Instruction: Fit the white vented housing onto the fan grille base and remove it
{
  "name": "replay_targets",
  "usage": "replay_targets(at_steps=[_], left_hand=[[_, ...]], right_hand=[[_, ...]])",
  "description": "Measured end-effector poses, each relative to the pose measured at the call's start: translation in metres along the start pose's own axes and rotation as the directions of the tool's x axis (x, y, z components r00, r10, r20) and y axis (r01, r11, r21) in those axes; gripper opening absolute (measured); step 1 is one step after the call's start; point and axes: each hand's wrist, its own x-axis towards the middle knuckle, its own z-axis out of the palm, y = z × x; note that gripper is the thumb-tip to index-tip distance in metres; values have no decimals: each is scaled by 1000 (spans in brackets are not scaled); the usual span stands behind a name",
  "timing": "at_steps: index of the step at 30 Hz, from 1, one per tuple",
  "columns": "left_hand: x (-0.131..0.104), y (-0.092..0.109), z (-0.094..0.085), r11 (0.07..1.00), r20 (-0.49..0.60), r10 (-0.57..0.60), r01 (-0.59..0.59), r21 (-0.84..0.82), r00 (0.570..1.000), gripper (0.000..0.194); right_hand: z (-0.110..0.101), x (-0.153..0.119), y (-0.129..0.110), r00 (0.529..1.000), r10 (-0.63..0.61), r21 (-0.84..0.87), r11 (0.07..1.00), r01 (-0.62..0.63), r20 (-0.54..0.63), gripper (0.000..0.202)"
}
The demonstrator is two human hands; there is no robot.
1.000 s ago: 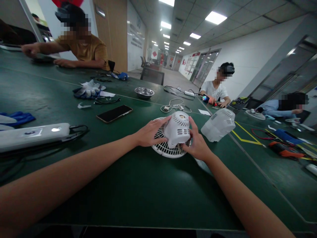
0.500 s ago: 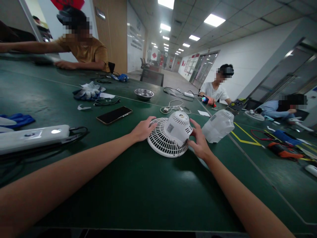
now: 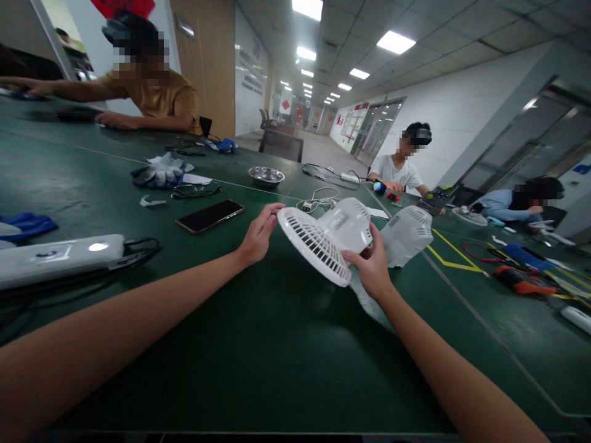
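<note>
A white fan head (image 3: 344,223), a rounded vented housing joined to a round slotted grille (image 3: 314,240), is tilted over the green table. My right hand (image 3: 375,264) grips the housing side, thumb on the near side by the grille and fingers around the back. Against the grille's left rim, my left hand (image 3: 259,235) has its fingers stretched out, fingertips at the upper edge; whether its thumb touches the rim I cannot tell. Just right of my right hand stands a translucent white vented cover (image 3: 409,237). A white cable (image 3: 318,202) lies behind the fan head.
Left of my hands lie a phone (image 3: 210,215), gloves (image 3: 161,171) and a white device (image 3: 60,258) with a black cord. A metal bowl (image 3: 266,177) stands farther back. On the right are yellow tape (image 3: 455,264) and an orange tool (image 3: 524,280). Several people sit around the table.
The fan head has tilted, its grille's left side raised and its slotted face turned more toward me. My right hand has closed further around the housing. My left fingers have straightened along the rim.
</note>
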Motion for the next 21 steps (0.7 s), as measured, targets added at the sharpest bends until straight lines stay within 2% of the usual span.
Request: replay_targets(at_steps=[2, 4, 6, 8, 10, 12, 14, 16, 18, 21], left_hand=[[1, -3, 4, 999, -24, 9, -10, -38, 1000, 52], [2, -5, 7, 990, 49, -92, 97, -104, 995, 50], [3, -6, 9, 947, 140, -231, 255, -194, 963, 43], [5, -7, 9, 878, 180, -355, 393, -272, 917, 35], [6, -7, 7, 825, 172, -443, 475, -306, 880, 29], [6, -6, 6, 821, 181, -469, 502, -270, 864, 26], [6, -4, 5, 850, 195, -449, 484, -208, 872, 23], [6, -2, 4, 868, 199, -432, 465, -175, 880, 20], [5, 0, 5, 870, 187, -436, 465, -162, 881, 19], [6, 5, 7, 875, 175, -444, 467, -128, 879, 20]], right_hand=[[5, -3, 0, 994, 107, 207, 973, -103, -11, 81], [10, -7, 0, 959, 252, 357, 890, -283, 132, 53], [15, -11, 1, 883, 359, 410, 787, -460, 302, 34], [17, -12, 3, 835, 393, 431, 724, -539, 385, 26], [18, -11, 3, 821, 390, 441, 703, -558, 417, 24], [17, -10, 3, 805, 396, 421, 701, -576, 442, 26], [18, -9, 3, 792, 415, 396, 702, -592, 448, 25], [20, -9, 3, 806, 424, 397, 712, -579, 413, 22], [22, -9, 5, 851, 409, 416, 747, -519, 330, 25], [15, -2, 14, 937, 322, 364, 864, -349, 134, 56]])
